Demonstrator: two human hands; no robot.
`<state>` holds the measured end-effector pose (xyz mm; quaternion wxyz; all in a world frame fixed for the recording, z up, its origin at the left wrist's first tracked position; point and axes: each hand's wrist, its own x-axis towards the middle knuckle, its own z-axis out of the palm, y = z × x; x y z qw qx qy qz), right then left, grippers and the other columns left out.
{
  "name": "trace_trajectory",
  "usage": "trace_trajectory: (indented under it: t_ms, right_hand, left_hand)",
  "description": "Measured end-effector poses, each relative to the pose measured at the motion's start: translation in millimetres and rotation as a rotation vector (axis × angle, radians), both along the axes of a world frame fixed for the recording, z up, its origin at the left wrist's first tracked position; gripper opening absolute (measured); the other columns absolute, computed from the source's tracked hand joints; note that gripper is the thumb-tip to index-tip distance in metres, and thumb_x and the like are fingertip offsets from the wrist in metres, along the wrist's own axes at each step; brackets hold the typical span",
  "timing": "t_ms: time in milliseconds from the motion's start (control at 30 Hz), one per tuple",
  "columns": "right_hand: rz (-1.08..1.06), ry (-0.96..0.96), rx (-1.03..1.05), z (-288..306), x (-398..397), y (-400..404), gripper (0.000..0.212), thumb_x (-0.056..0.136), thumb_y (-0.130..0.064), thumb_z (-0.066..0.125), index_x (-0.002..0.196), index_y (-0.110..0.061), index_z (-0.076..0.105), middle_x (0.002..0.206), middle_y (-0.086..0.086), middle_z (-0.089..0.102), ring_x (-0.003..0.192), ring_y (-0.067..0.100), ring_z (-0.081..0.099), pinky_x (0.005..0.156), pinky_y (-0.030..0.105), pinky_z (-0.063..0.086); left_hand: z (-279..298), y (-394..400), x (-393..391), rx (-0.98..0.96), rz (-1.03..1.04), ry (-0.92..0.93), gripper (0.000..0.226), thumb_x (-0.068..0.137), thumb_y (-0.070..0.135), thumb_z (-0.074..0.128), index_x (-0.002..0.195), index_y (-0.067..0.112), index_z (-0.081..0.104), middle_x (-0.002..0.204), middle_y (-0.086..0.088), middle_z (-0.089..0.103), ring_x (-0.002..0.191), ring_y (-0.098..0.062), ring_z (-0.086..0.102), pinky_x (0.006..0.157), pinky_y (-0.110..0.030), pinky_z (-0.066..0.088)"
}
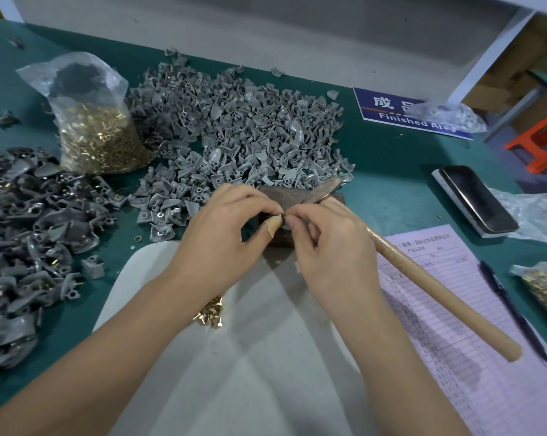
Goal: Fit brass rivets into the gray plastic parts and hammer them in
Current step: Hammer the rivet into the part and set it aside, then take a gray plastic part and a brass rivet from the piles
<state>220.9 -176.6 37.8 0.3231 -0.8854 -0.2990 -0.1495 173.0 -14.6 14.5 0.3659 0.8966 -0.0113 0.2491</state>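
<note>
Both forearms reach forward over the desk [391,171] and converge at its middle. The left hand [221,234] and right hand [325,247] meet fingertip to fingertip, fingers curled, pinching a small dark piece [284,219] between thumbs and forefingers; it is too small to tell what it is or which way it points. The left thumb wears a bandage. The hammer [423,278] lies beside the right hand, handle slanting toward the near right, head at the gray parts [234,130] heaped beyond. Loose rivets [210,313] lie under the left wrist.
</note>
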Motion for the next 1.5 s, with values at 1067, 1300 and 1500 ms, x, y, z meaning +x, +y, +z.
trace_trajectory:
  t_ms: [1067,1300,1500]
  right_hand:
    - [-0.268,-0.187,-0.010,5.9,14.2,-26.5,0.013,0.093,-0.029,0.063,0.103,-0.034,0.070,0.099,-0.011,0.055,0.095,0.013,0.051,0.063,0.027,0.042]
    - [-0.284,0.020,-0.013,0.8,25.9,-25.3,0.018,0.096,-0.026,0.066,0.109,-0.036,0.073,0.099,-0.010,0.059,0.091,0.014,0.058,0.069,0.030,0.041]
    - [-0.317,-0.036,-0.078,4.7,21.0,-14.1,0.024,0.097,-0.023,0.063,0.116,-0.030,0.075,0.108,-0.002,0.064,0.102,0.026,0.052,0.084,0.042,0.046]
  left_hand:
    - [2.5,-3.9,-2.0,0.035,0.057,0.009,0.007,0.095,0.029,0.069,0.098,0.024,0.073,0.098,0.016,0.063,0.100,-0.007,0.052,0.085,-0.033,0.048]
    - [1.2,-4.1,-1.4,0.031,0.046,0.004,0.007,0.095,0.030,0.068,0.097,0.025,0.073,0.098,0.016,0.062,0.100,-0.010,0.053,0.084,-0.037,0.049]
    - [0.8,-5.3,-1.5,0.021,0.046,0.004,0.007,0.095,0.029,0.069,0.098,0.025,0.073,0.098,0.016,0.062,0.100,-0.010,0.054,0.085,-0.039,0.050]
